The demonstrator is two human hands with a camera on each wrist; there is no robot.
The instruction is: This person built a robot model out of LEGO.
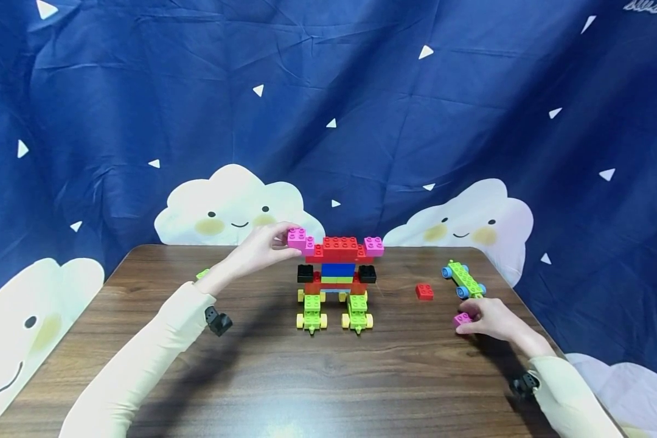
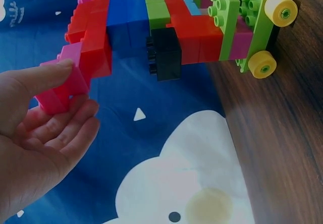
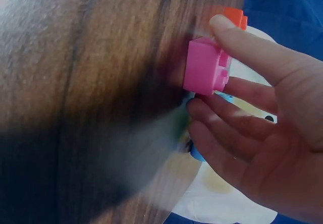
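Note:
A toy figure built of bricks (image 1: 339, 244) stands mid-table, with red, blue, black and green parts on two wheeled green bases (image 1: 312, 304). At its upper left, my left hand (image 1: 260, 246) holds a pink brick (image 1: 297, 236) between thumb and fingers. That brick sits on another pink brick (image 2: 75, 77), on the end of the red bricks. Another pink brick (image 1: 374, 245) tops the figure's right end. Over on the right, my right hand (image 1: 493, 317) pinches a pink brick (image 3: 204, 67) at the tabletop, thumb on one side and fingers on the other.
A loose red brick (image 1: 424, 292) lies right of the figure. Behind the right hand is a green wheeled base (image 1: 464, 278) with blue wheels. A green piece (image 1: 202, 274) shows partly behind the left wrist. A blue curtain (image 1: 328, 121) hangs behind the wooden table (image 1: 361, 383).

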